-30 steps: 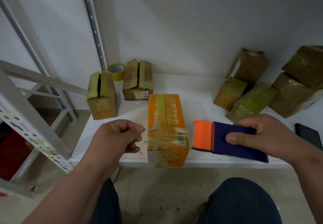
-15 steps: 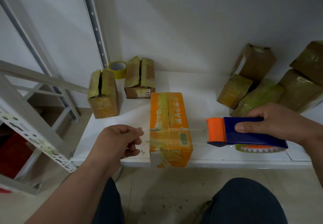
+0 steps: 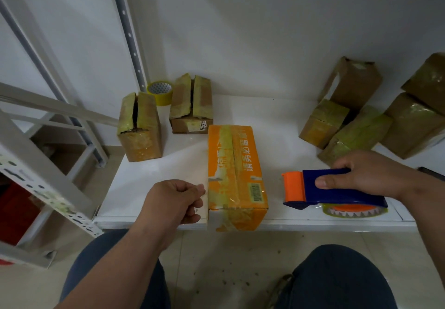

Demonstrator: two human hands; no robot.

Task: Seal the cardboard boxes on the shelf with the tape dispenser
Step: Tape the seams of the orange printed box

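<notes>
- Right hand grips the blue-and-orange tape dispenser on the shelf.
- Left hand: fingers curled, holding nothing visible.
- Orange cardboard box lies between both hands, just beside the left hand's fingertips.

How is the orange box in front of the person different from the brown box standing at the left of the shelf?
The orange box lies flat and long, at the shelf's front edge; the brown box stands upright, farther back. The orange box is brightly printed with characters and a barcode; the brown box is plain cardboard. The brown box's top flaps gape along a dark slit; the orange box's seam lies closed. Both carry yellowish tape.
</notes>
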